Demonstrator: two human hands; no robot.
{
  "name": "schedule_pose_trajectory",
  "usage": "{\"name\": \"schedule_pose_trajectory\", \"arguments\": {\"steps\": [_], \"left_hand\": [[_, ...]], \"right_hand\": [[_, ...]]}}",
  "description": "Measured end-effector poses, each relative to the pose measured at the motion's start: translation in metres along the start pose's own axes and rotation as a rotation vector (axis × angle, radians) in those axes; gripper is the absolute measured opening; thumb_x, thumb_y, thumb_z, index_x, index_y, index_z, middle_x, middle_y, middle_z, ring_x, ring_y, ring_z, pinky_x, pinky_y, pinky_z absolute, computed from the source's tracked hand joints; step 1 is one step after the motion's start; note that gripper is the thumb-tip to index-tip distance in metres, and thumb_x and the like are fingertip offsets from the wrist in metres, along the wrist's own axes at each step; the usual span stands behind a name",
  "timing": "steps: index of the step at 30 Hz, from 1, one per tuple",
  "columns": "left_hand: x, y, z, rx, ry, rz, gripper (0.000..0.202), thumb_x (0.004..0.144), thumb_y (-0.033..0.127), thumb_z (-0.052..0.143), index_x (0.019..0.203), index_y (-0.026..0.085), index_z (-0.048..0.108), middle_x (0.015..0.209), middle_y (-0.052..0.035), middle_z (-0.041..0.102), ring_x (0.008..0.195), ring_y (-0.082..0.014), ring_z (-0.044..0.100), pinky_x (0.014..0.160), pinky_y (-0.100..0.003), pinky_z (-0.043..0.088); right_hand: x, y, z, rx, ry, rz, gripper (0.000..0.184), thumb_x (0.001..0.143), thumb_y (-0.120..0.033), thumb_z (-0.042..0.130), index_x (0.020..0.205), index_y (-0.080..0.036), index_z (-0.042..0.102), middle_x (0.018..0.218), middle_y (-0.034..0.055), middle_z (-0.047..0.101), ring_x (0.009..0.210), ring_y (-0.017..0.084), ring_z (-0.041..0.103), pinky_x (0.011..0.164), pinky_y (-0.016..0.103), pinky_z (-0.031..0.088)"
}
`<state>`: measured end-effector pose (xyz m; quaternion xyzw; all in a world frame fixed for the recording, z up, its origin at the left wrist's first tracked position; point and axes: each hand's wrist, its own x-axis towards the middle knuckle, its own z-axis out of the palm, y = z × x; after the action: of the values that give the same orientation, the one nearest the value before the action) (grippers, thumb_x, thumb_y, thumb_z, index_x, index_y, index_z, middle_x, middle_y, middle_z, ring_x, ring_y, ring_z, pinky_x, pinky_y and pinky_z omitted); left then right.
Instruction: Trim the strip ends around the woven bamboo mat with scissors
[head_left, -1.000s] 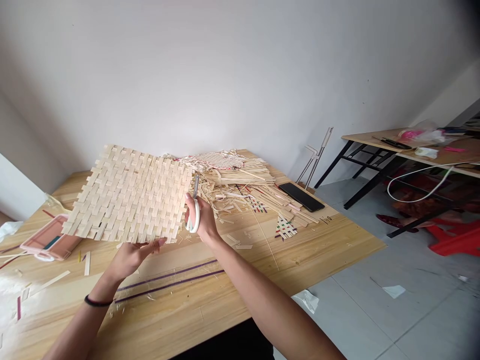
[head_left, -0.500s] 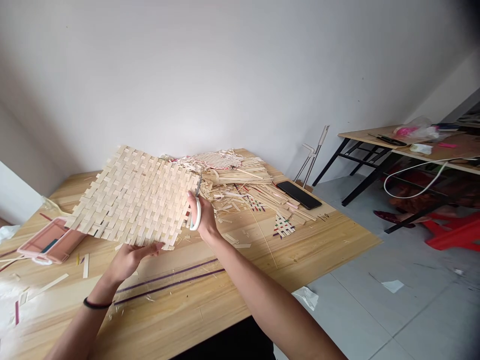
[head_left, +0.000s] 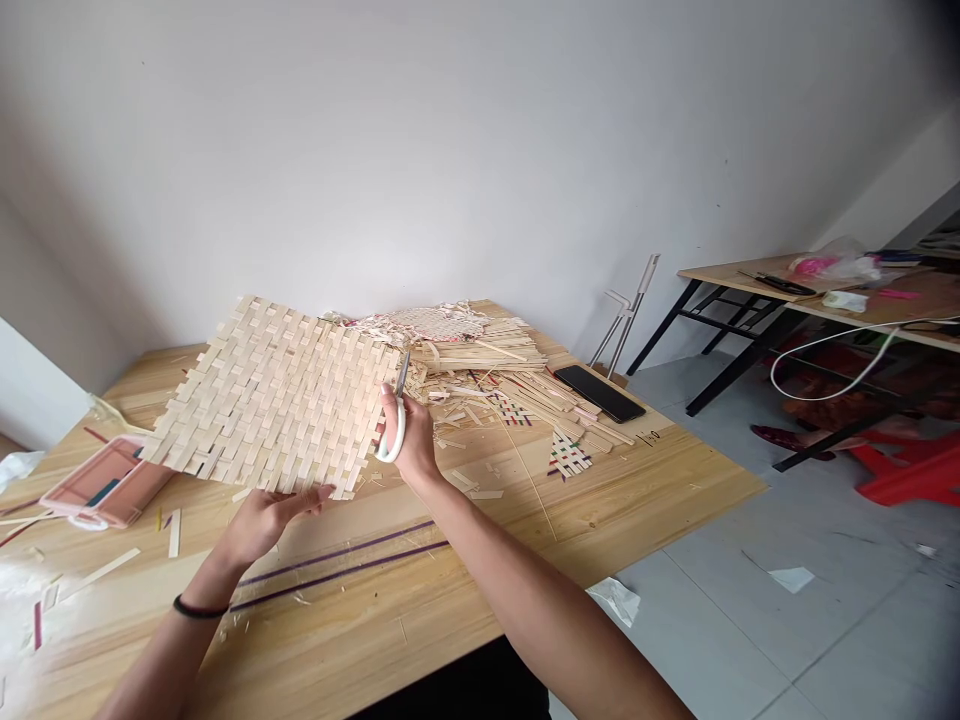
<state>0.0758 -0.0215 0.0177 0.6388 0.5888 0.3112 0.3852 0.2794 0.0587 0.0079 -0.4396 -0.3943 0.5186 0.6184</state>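
A pale woven mat [head_left: 277, 395] of flat strips is held up, tilted, above the wooden table. My left hand [head_left: 266, 522] grips its lower edge, thumb on top and the other fingers underneath. White-handled scissors [head_left: 391, 440] are in my right hand [head_left: 415, 437], at the mat's right edge. Their metal blades point up and away, beside the strip ends; whether a strip lies between them I cannot tell. Below the mat, two dark purple strips [head_left: 337, 577] lie across the table.
A pink plastic box [head_left: 105, 485] stands at the left. Behind the mat lie bundles of loose strips [head_left: 487, 350] and offcuts. A black phone [head_left: 600, 392] and a small triangular woven piece [head_left: 570, 455] rest on the right side. Beyond are a second table [head_left: 739, 268] and a red stool [head_left: 911, 465].
The scissors have shifted slightly away from the mat's right edge, and more of their blades shows. My left hand keeps its grip; the whole view has moved a little.
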Motion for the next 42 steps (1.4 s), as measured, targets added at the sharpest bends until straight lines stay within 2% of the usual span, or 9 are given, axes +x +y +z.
{"name": "schedule_pose_trajectory", "arguments": {"steps": [5, 10, 16, 20, 24, 27, 32, 38, 42], "left_hand": [[0.001, -0.003, -0.002, -0.006, 0.043, 0.021, 0.045, 0.077, 0.065, 0.073, 0.056, 0.026, 0.071, 0.069, -0.0031, 0.073, 0.080, -0.0265, 0.071, 0.078, -0.033, 0.055], [0.000, -0.003, -0.004, -0.019, 0.141, -0.028, 0.049, 0.081, 0.065, 0.071, 0.055, 0.024, 0.065, 0.071, -0.0028, 0.071, 0.086, -0.0262, 0.071, 0.084, -0.032, 0.052], [-0.001, 0.003, -0.004, -0.006, 0.244, -0.079, 0.055, 0.084, 0.069, 0.065, 0.053, 0.024, 0.060, 0.067, -0.0041, 0.068, 0.078, -0.0260, 0.067, 0.074, -0.033, 0.050], [-0.002, 0.005, -0.002, -0.004, 0.267, -0.086, 0.057, 0.084, 0.070, 0.063, 0.053, 0.024, 0.059, 0.066, -0.0040, 0.067, 0.075, -0.0251, 0.066, 0.072, -0.033, 0.049], [-0.002, 0.005, 0.000, -0.001, 0.276, -0.113, 0.058, 0.084, 0.072, 0.062, 0.052, 0.024, 0.057, 0.062, -0.0025, 0.063, 0.068, -0.0229, 0.061, 0.067, -0.033, 0.047], [-0.002, 0.005, 0.000, 0.000, 0.293, -0.141, 0.060, 0.084, 0.074, 0.061, 0.052, 0.024, 0.055, 0.059, -0.0010, 0.058, 0.063, -0.0209, 0.056, 0.064, -0.032, 0.043], [-0.002, 0.006, 0.000, -0.009, 0.324, -0.163, 0.060, 0.087, 0.073, 0.058, 0.052, 0.024, 0.051, 0.059, 0.0003, 0.052, 0.060, -0.0190, 0.049, 0.062, -0.031, 0.040], [-0.001, 0.004, 0.001, -0.036, 0.305, -0.136, 0.059, 0.084, 0.070, 0.063, 0.051, 0.024, 0.050, 0.063, -0.0004, 0.057, 0.067, -0.0197, 0.056, 0.068, -0.031, 0.043], [0.001, 0.000, 0.003, -0.050, 0.277, -0.140, 0.057, 0.081, 0.070, 0.066, 0.051, 0.024, 0.050, 0.059, -0.0002, 0.055, 0.066, -0.0210, 0.057, 0.069, -0.032, 0.044]], "right_hand": [[0.002, 0.002, 0.000, 0.019, -0.024, 0.004, 0.054, 0.083, -0.076, 0.062, 0.079, -0.022, 0.060, 0.047, -0.0049, 0.054, 0.037, 0.014, 0.054, 0.033, 0.023, 0.041], [-0.004, 0.000, -0.002, -0.058, -0.156, -0.008, 0.053, 0.087, -0.074, 0.060, 0.079, -0.021, 0.061, 0.046, -0.0042, 0.056, 0.035, 0.013, 0.051, 0.033, 0.022, 0.039], [-0.015, 0.004, -0.001, -0.229, -0.359, -0.066, 0.046, 0.088, -0.066, 0.065, 0.079, -0.021, 0.061, 0.051, -0.0025, 0.062, 0.040, 0.015, 0.058, 0.038, 0.023, 0.042], [-0.018, 0.007, -0.001, -0.329, -0.425, -0.087, 0.048, 0.091, -0.068, 0.060, 0.081, -0.021, 0.063, 0.054, -0.0014, 0.065, 0.040, 0.015, 0.059, 0.040, 0.023, 0.045], [-0.022, 0.010, 0.001, -0.436, -0.558, -0.063, 0.049, 0.091, -0.067, 0.062, 0.077, -0.021, 0.060, 0.051, -0.0015, 0.064, 0.039, 0.015, 0.059, 0.039, 0.022, 0.042], [-0.026, 0.013, 0.002, -0.480, -0.612, -0.119, 0.047, 0.091, -0.067, 0.063, 0.078, -0.021, 0.060, 0.050, -0.0020, 0.062, 0.041, 0.016, 0.060, 0.041, 0.023, 0.042], [-0.029, 0.012, 0.002, -0.504, -0.561, -0.189, 0.050, 0.094, -0.068, 0.059, 0.071, -0.023, 0.059, 0.047, -0.0017, 0.059, 0.039, 0.018, 0.059, 0.042, 0.027, 0.042], [-0.019, 0.004, -0.002, -0.564, -0.413, -0.161, 0.053, 0.092, -0.071, 0.058, 0.068, -0.024, 0.058, 0.045, -0.0026, 0.055, 0.040, 0.018, 0.056, 0.045, 0.027, 0.039], [-0.015, 0.000, -0.003, -0.595, -0.333, -0.155, 0.057, 0.090, -0.075, 0.056, 0.066, -0.024, 0.056, 0.050, -0.0009, 0.056, 0.046, 0.019, 0.057, 0.047, 0.027, 0.036]]}}
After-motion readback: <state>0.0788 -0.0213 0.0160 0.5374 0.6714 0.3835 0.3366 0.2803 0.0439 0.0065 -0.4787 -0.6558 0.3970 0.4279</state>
